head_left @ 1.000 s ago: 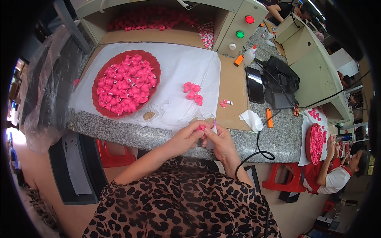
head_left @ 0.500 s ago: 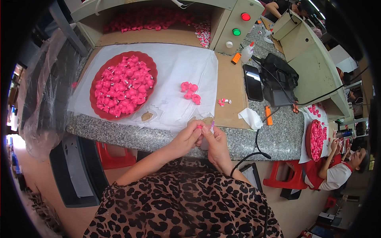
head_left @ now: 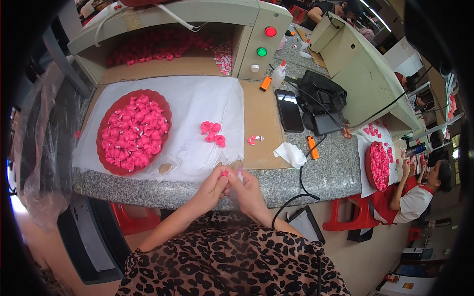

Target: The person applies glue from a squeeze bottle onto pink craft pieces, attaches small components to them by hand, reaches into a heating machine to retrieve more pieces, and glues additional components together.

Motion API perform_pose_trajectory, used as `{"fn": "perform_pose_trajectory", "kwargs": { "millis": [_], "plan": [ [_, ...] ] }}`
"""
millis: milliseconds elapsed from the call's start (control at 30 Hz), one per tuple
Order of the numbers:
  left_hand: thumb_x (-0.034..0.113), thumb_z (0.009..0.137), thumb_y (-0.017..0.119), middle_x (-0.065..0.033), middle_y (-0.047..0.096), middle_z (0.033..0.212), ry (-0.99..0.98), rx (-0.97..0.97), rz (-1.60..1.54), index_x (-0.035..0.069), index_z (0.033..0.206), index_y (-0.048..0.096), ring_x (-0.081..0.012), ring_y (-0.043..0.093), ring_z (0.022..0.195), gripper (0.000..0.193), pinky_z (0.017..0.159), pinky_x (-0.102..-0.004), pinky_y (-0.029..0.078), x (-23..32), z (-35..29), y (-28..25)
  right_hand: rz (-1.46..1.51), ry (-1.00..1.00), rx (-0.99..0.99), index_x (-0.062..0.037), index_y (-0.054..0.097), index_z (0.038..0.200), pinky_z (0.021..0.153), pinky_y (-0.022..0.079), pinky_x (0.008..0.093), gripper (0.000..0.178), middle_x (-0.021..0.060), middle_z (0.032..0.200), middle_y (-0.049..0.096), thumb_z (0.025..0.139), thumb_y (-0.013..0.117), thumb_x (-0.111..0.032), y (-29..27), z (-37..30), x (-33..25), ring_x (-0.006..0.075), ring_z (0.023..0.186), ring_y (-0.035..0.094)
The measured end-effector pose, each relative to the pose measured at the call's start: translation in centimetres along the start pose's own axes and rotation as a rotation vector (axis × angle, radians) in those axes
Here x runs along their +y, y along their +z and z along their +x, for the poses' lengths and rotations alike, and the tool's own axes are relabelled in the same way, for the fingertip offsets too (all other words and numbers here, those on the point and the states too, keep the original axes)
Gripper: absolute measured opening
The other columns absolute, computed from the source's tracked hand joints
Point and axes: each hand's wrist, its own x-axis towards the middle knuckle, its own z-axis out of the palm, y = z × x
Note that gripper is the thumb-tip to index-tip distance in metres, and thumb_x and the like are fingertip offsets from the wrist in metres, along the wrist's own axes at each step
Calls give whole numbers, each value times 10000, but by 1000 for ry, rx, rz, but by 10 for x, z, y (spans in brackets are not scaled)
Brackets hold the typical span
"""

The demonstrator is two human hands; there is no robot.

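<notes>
My left hand [head_left: 211, 187] is closed on a small pink piece [head_left: 224, 173], pinched at the fingertips just beyond the table's front edge. Against it, my right hand [head_left: 249, 195] is closed round a small clear bottle with a purple tip [head_left: 240, 169]; most of its body is hidden by the fingers. The two hands touch. Several loose pink pieces [head_left: 213, 133] lie ahead on white paper [head_left: 192, 108]. To their right, small pink-and-white bits [head_left: 255, 140] rest on cardboard [head_left: 261, 113]. A red scalloped tray [head_left: 106, 159] heaped with pink pieces stands at the left.
Behind the paper stands a beige machine [head_left: 249, 29] with lit buttons and more pink pieces inside. A phone [head_left: 289, 111], black bag [head_left: 321, 98], white bottle [head_left: 278, 75], orange lighters [head_left: 313, 147] and crumpled tissue [head_left: 290, 155] lie right. A black cable [head_left: 296, 196] runs by my right arm. A co-worker [head_left: 417, 192] sits farther right.
The view has shifted, so the table contents appear lower and farther left. My hands keep the same hold, fingertips together, on the pink piece and the bottle.
</notes>
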Motion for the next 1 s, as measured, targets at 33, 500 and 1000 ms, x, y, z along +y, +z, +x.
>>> {"fn": "perform_pose_trajectory", "kwargs": {
  "millis": [33,500,1000],
  "plan": [
    [290,923,301,25,350,678,10,2,10,82,1003,385,-55,317,584,239,484,-168,258,0,0,1,-2,-5,-7,2,536,905,524,432,184,205,29,704,558,845,526,-194,-1,0,0,64,573,506],
    [155,905,349,10,377,692,0,78,38,55,1001,384,-59,354,583,143,493,-186,310,7,3,6,-4,6,32,-12,552,869,521,426,193,208,15,678,549,831,546,-217,-1,1,-3,68,563,497],
    [313,913,307,-18,408,732,-121,59,-396,95,1122,364,-72,318,513,307,430,-184,283,7,-9,-3,17,135,18,-12,585,879,509,400,195,224,25,627,529,837,529,-225,-2,5,-15,88,538,481]
  ]
}}
